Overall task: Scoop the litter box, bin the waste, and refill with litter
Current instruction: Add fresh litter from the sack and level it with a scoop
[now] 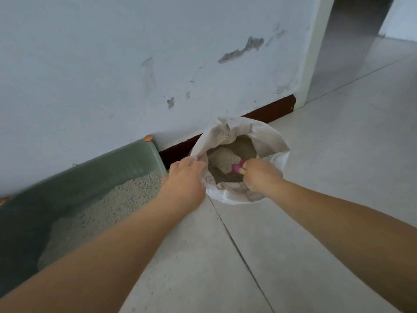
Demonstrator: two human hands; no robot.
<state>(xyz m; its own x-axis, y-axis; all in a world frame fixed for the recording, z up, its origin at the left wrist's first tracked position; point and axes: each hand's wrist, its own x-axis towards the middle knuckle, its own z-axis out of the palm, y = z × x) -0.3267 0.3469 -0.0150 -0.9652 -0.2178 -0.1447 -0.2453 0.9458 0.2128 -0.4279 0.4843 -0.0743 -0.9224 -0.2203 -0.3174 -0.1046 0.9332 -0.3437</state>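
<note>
Both bare forearms reach forward from the bottom edge over the pale tiled floor (293,222). On the left, the green plastic litter box (94,168) stands against the scuffed white wall (135,64), with grey granular litter (101,213) heaped inside. The left hand (184,175) pinches the rim of the white paper litter sack (268,141), holding its mouth open. The right hand (259,175) is clenched around the pink handle of a scoop (228,160), which seems heaped with litter inside the sack, though blur hides its outline.
</note>
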